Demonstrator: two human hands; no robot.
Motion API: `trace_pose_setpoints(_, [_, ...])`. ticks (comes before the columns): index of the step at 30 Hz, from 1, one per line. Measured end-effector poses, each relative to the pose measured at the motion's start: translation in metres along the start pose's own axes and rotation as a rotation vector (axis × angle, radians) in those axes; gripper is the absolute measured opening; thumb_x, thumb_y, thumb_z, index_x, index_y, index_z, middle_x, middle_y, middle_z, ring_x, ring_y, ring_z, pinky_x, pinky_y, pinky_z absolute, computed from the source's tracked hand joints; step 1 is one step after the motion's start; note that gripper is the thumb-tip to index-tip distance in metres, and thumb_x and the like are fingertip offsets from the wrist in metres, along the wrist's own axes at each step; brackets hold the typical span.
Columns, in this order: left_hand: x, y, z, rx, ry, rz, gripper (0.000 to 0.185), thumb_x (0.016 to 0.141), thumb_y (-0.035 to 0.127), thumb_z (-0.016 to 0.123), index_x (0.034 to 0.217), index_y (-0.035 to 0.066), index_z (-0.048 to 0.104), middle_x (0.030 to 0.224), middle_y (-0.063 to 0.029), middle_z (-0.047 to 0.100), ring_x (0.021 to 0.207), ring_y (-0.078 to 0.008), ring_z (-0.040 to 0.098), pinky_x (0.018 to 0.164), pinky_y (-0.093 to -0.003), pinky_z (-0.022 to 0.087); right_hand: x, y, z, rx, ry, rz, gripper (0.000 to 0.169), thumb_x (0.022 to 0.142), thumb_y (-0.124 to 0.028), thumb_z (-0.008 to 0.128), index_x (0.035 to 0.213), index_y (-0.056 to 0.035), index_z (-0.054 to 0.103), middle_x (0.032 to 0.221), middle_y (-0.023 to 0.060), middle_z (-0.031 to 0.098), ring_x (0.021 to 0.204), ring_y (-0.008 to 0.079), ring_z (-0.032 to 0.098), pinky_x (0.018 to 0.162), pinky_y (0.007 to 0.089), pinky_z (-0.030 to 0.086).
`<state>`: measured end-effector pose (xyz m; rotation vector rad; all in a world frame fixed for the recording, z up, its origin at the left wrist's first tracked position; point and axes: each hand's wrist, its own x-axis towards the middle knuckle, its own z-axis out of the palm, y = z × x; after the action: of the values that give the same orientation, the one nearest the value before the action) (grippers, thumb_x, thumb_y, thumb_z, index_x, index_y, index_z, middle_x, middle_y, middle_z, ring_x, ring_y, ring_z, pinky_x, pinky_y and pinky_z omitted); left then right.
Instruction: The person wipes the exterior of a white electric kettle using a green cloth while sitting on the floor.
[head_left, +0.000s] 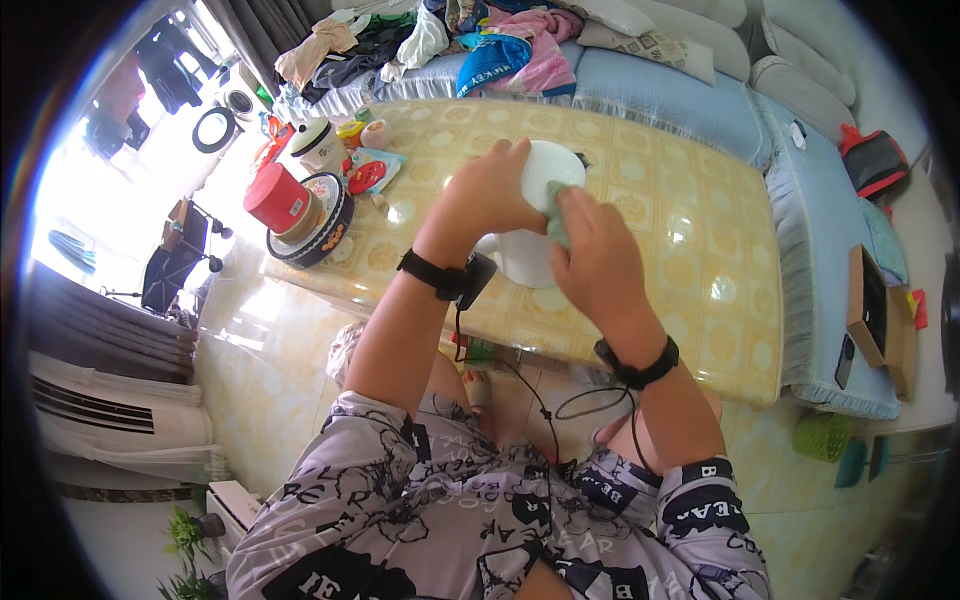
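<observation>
My left hand (491, 191) grips a round white lid or shallow dish (553, 166) by its edge, holding it tilted above the table. In my right hand (600, 251) is a pale green cloth or sponge (556, 214), pressed against the edge of the white piece. Directly beneath both hands, a white pitcher or large mug (528, 262) with a handle on its left stands on the patterned tablecloth (637, 300). A small dark object lies partly hidden behind the white round piece. Black bands with a cable are around both wrists.
On the table's left are a red canister (276, 199) on a round dark tin (330, 232), a white lidded pot (318, 146) and a snack pouch (371, 171). Beyond it, a blue-covered sofa (637, 82) holds piled clothes (495, 56). A green basket (821, 437) stands on the floor at right.
</observation>
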<state>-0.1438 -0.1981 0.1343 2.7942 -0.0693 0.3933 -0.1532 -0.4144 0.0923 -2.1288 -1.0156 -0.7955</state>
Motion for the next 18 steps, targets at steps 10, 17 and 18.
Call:
trace_pose_setpoints(10, [-0.007,0.021,-0.015,0.027,-0.076,-0.077,0.128,0.062,0.048,0.098,0.17,0.001,0.049,0.163,-0.024,0.061,0.139,-0.0473,0.067,0.116,-0.0497,0.057,0.019,0.044,0.001,-0.065,0.015,-0.07,0.047,0.087,-0.005,0.072,0.134,-0.0014,0.072,0.129,0.0121,0.072,0.1,0.0372,0.066,0.091,0.0488,0.059])
trace_pose_setpoints(17, [-0.007,0.015,-0.008,0.042,-0.06,-0.069,0.129,0.062,0.049,0.098,0.17,0.001,0.049,0.164,-0.0244,0.06,0.139,-0.0476,0.067,0.115,-0.0507,0.057,0.019,0.026,0.004,-0.101,-0.009,-0.106,0.042,0.089,-0.005,0.07,0.131,-0.0003,0.072,0.126,0.0088,0.072,0.098,0.0355,0.066,0.084,0.0487,0.059])
trace_pose_setpoints(18, [-0.007,0.017,-0.008,0.048,-0.058,-0.075,0.128,0.062,0.048,0.098,0.17,0.001,0.049,0.163,-0.0242,0.06,0.138,-0.0478,0.067,0.115,-0.0511,0.057,0.023,0.03,0.004,-0.146,-0.003,-0.093,0.04,0.09,-0.005,0.07,0.129,-0.0001,0.073,0.125,0.0081,0.071,0.098,0.0351,0.066,0.082,0.0484,0.059])
